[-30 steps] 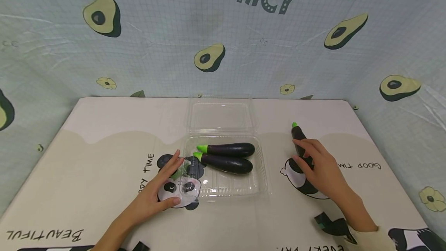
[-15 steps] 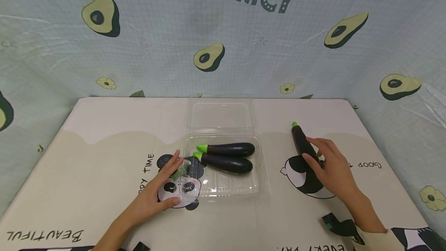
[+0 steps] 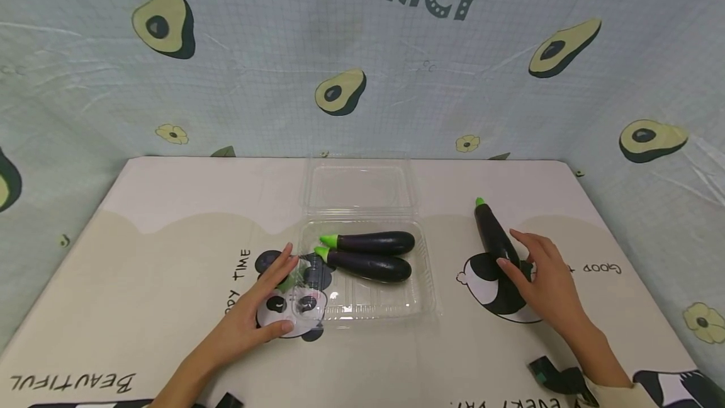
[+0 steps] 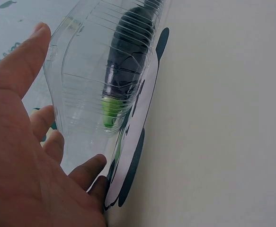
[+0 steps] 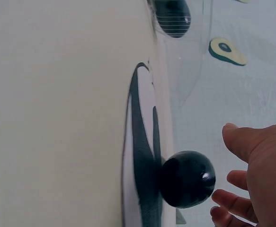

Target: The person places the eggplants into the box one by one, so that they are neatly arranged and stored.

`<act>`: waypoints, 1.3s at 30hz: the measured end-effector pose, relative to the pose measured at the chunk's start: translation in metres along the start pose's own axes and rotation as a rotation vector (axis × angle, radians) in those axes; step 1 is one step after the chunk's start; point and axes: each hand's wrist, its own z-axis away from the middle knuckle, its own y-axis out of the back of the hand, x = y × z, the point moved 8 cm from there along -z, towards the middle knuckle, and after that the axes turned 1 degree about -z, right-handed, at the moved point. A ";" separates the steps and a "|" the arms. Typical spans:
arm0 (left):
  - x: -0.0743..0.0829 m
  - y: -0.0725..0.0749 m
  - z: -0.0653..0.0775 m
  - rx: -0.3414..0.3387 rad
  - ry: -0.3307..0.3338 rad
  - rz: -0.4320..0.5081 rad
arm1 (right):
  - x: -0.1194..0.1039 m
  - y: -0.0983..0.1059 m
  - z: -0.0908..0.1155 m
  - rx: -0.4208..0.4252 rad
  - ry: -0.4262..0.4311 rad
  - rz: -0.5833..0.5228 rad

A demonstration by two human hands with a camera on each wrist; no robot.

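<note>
Two dark eggplants, a rear eggplant (image 3: 376,243) and a front eggplant (image 3: 370,267), lie side by side in an open clear plastic clamshell container (image 3: 391,307), their green stem ends pointing left. My left hand (image 3: 255,307) rests at the container's left side, fingers spread and fairly straight; the left wrist view shows the fingertips by its clear wall. A third eggplant (image 3: 494,232) lies on the table to the right, green tip away from me. Around its near end my right hand (image 3: 546,282) hovers with thumb and fingers apart; in the right wrist view the thumb stands off the eggplant.
The container's clear lid (image 3: 359,187) lies folded back toward the table's far edge. A printed cover with panda drawings lies over the table (image 3: 141,294). A cloth (image 3: 255,36) with avocado prints hangs behind and at the sides.
My right hand has drawn back to the right along the third eggplant, and its fingers have moved off the eggplant's middle. The left hand and the container stay put.
</note>
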 end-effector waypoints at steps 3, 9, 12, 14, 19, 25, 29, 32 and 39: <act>-0.001 -0.001 0.000 -0.004 0.013 0.001 | 0.004 -0.002 0.004 -0.001 -0.015 -0.017; -0.002 -0.001 0.000 -0.008 0.033 0.002 | 0.009 -0.005 0.008 -0.005 -0.044 -0.060; -0.003 -0.001 0.000 -0.010 0.032 0.000 | 0.012 -0.008 0.009 -0.023 -0.068 -0.084; -0.003 -0.001 0.001 -0.010 0.033 -0.001 | 0.014 -0.011 0.009 -0.036 -0.084 -0.085; -0.001 -0.001 0.001 -0.004 0.020 -0.011 | 0.018 -0.014 0.009 -0.059 -0.113 -0.080; 0.001 0.000 0.001 0.003 0.013 -0.007 | 0.020 -0.016 0.011 -0.073 -0.131 -0.088; -0.001 -0.001 0.001 -0.004 0.044 -0.008 | 0.022 -0.016 0.012 -0.059 -0.146 -0.082; -0.002 -0.002 0.001 -0.009 0.060 -0.008 | 0.023 -0.017 0.013 -0.051 -0.164 -0.081; -0.004 -0.002 0.000 -0.008 0.046 -0.017 | 0.027 -0.017 0.012 -0.038 -0.185 -0.093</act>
